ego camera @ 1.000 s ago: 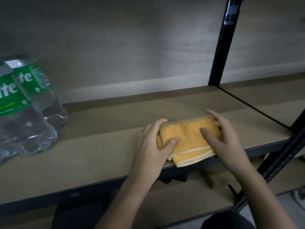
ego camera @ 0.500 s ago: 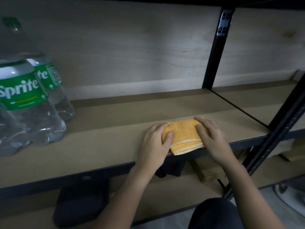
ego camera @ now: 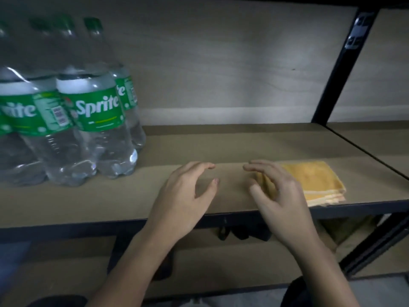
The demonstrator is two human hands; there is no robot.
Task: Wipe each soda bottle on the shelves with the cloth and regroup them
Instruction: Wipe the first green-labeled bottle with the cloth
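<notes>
Several clear Sprite bottles (ego camera: 97, 120) with green labels and green caps stand grouped at the left of the brown shelf board (ego camera: 232, 147). A folded yellow cloth (ego camera: 314, 182) lies flat near the shelf's front edge on the right. My left hand (ego camera: 186, 196) hovers over the shelf's front middle, fingers curled and apart, holding nothing. My right hand (ego camera: 278, 196) is just left of the cloth with its fingers spread, covering the cloth's left edge; it grips nothing.
A black metal upright (ego camera: 336, 69) divides this bay from the shelf to the right. A pale wooden back panel (ego camera: 221, 63) closes the rear. A lower shelf (ego camera: 221, 262) with dark objects sits beneath the black front rail.
Both hands have let go of the yellow cloth and moved left, away from it. The view has swung left, bringing more bottles into sight.
</notes>
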